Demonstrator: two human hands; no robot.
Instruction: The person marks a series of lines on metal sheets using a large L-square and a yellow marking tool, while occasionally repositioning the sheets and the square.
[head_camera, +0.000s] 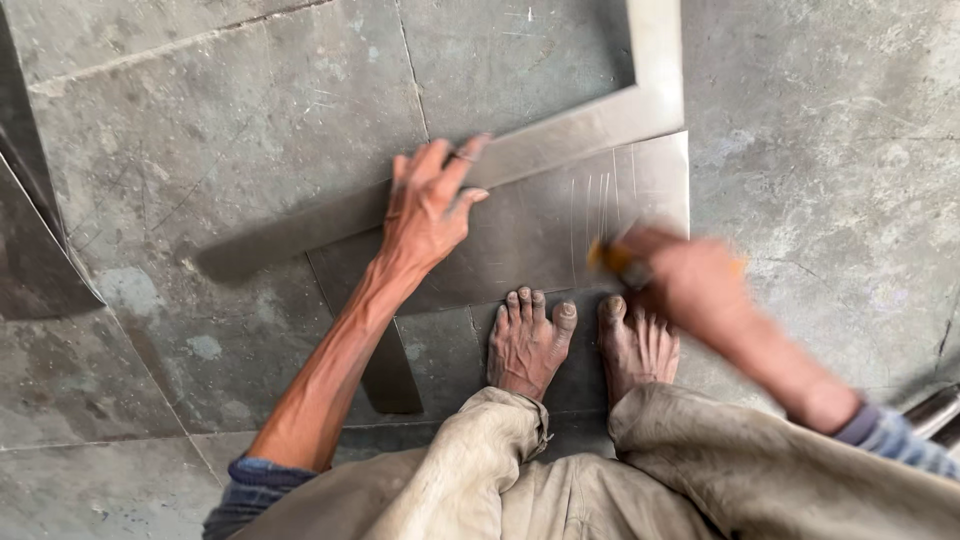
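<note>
Squatting, my feet (575, 340) pin the sheet (540, 240); my right hand (690, 280), blurred, is clenched on a yellow-tipped scriber (607, 258) over it, best drawn tight along the square (560, 145) which my flat, unclenched left hand (430, 205) presses down.

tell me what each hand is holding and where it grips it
The left hand presses flat on the metal square's long arm, not gripping. The blurred right hand grips a small yellow-tipped tool; where is unclear.

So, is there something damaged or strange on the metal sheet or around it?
Only a little. The metal sheet has several thin scratch lines near its upper right corner. The right hand is blurred; it grips a small orange-tipped tool. The left hand presses the steel square flat.
</note>
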